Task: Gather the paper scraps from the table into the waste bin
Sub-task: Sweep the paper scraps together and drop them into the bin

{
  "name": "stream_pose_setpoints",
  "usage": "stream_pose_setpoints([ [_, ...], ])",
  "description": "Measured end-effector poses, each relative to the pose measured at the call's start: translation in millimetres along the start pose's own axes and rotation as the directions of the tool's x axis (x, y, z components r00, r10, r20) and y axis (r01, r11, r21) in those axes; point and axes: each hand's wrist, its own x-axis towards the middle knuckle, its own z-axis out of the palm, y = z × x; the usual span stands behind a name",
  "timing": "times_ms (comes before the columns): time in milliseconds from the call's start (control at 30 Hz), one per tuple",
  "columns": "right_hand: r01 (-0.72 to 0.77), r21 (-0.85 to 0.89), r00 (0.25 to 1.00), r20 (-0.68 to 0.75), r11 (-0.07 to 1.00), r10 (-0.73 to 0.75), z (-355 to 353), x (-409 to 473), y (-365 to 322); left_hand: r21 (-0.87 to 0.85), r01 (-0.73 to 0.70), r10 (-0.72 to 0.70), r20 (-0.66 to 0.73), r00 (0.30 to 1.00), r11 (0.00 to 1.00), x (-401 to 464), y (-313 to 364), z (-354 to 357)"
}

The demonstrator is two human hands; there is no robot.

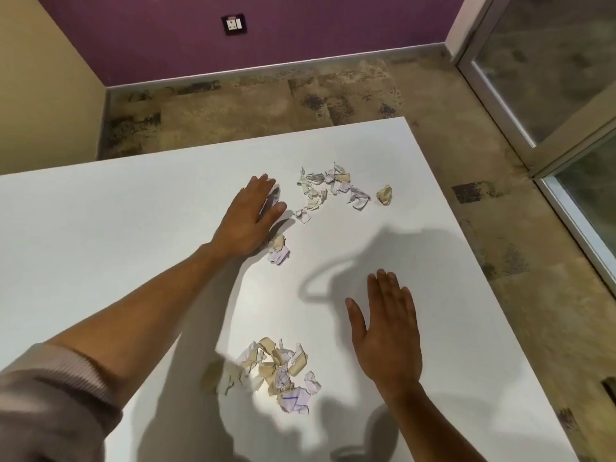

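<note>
Both of our hands lie flat with fingers straight and hold nothing. Our left hand [251, 216] is stretched far out at about 11 o'clock, its fingertips over a scrap at the near-left edge of the far scraps [333, 188]. Our right hand [388, 335] rests palm down on the table [100, 228] at about 4 o'clock from the middle.

Those far scraps spread in a loose band running from 9 toward 3 o'clock, with one tan crumpled scrap [385, 195] apart at the 3 o'clock end and two small scraps [279, 250] just beside the heel of our left hand. A second, tighter near pile [278, 371] sits at 6 o'clock, just to the 9 o'clock side of our right hand.

We judge the left hand nearer to the far band and placed to sweep it toward 6 o'clock; the right hand is nearer to the near pile.

All of it is torn paper, crumpled and light, some tan, some white with blue ink lines. It should slide easily on the smooth white tabletop. No waste bin shows. Beyond lie a mottled stone floor [250, 105], a purple wall [266, 45] with a socket plate [234, 24], and a glass door [550, 61] at 2 o'clock.
</note>
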Motion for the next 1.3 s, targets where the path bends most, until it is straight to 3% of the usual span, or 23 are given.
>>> stream_pose_setpoints([
  [100, -0.004, -0.006, 1.0, 0.0, 1.0, 0.004, 0.3, 0.7, 0.5, 0.089, -0.068, 0.059, 0.097, 0.993, 0.994, 44.9, 9.9, 3.2],
  [300, -0.008, -0.012, 1.0, 0.003, 1.0, 0.008, 0.8, 2.3, 0.7, 0.068, -0.241, 0.217, 0.248, 0.944, 0.968, 102.5, 35.5, 9.8],
  [433, -0.014, -0.029, 1.0, 0.019, 0.999, 0.014, 0.6, 3.0, -0.7, 0.171, -0.421, 0.344, 0.352, 0.871, 0.891, 92.5, 45.4, 26.1],
  [600, -0.016, -0.016, 1.0, 0.012, 1.0, 0.016, 0.3, 1.8, -0.2, 0.132, -0.573, 0.482, 0.409, 0.775, 0.809, 46.7, 40.2, 26.9],
  [700, -0.014, -0.016, 1.0, 0.012, 1.0, 0.014, 0.4, 0.7, -0.3, 0.052, -0.566, 0.498, 0.415, 0.761, 0.823, 29.4, 37.5, 15.0],
  [867, -0.016, -0.019, 1.0, 0.004, 1.0, 0.016, 0.2, 1.2, -0.3, 0.094, -0.524, 0.504, 0.176, 0.846, 0.847, 57.2, 71.6, 9.8],
  [1133, -0.012, -0.044, 1.0, -0.015, 0.999, 0.011, 0.1, 2.5, 0.8, 0.243, -0.592, 0.453, 0.446, 0.772, 0.769, 88.9, 129.3, 80.2],
  [1300, -0.013, -0.022, 0.999, -0.037, 1.0, 0.013, 1.2, 1.8, -0.2, 0.245, -0.657, 0.508, 0.466, 0.725, 0.713, 56.4, 107.9, 79.7],
])
